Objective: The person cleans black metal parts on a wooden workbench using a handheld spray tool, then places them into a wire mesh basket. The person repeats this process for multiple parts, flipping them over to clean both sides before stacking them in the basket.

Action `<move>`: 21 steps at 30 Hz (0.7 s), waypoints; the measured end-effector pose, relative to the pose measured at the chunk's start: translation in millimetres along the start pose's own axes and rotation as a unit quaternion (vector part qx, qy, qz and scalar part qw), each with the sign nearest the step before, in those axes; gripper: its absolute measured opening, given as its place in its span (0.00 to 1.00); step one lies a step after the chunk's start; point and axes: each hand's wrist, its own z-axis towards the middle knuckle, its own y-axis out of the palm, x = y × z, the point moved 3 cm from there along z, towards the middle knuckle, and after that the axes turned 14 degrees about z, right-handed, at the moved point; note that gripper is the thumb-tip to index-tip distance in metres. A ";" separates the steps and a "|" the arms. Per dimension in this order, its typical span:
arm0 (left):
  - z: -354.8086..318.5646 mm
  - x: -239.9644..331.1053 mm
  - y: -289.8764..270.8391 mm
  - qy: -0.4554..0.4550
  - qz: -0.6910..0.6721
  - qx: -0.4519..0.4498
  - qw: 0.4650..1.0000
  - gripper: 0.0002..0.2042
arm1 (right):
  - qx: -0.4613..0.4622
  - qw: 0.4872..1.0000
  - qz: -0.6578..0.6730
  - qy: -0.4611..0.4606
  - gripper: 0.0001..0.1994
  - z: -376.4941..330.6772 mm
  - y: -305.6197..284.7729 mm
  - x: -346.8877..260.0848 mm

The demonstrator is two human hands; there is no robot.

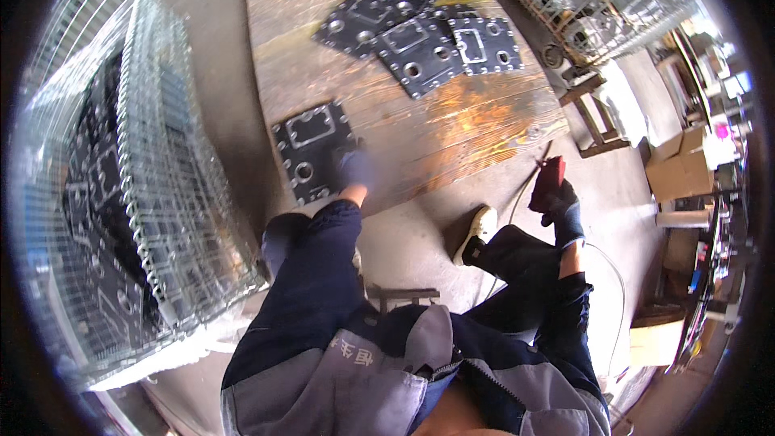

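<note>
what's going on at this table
A person wearing gloves is at a wooden table. Their left hand, blurred, is at the right edge of a single black plate lying at the near left; the blur hides whether it grips it. Their right hand holds a red tool off the table's near right side. More black plates lie overlapping toward the far side, and a wire cage on the left holds others.

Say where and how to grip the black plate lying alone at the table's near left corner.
Probably by its outer left edge, coming from the left: the black plate lies flat, that edge close to the rim of the wooden table, so it may lift easiest there. The left hand, blurred, is at its right side.
</note>
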 end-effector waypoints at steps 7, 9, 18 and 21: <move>7.6 32.6 6.0 -0.126 -0.182 -0.024 0.975 0.25 | 0.020 0.998 0.047 -0.039 0.27 -2.3 -39.5 -6.6; 10.7 16.6 3.6 -0.129 -0.216 -0.018 0.968 0.27 | 0.015 0.998 0.048 -0.041 0.26 5.5 -35.8 -2.2; -20.7 -51.6 -108.8 -0.023 -0.712 0.022 0.701 0.38 | -0.122 0.977 -0.167 0.046 0.16 47.4 74.2 -31.5; -38.5 -43.1 -142.2 0.024 -0.796 -0.060 0.602 0.30 | -0.179 0.943 -0.274 -0.062 0.16 81.5 116.2 -3.0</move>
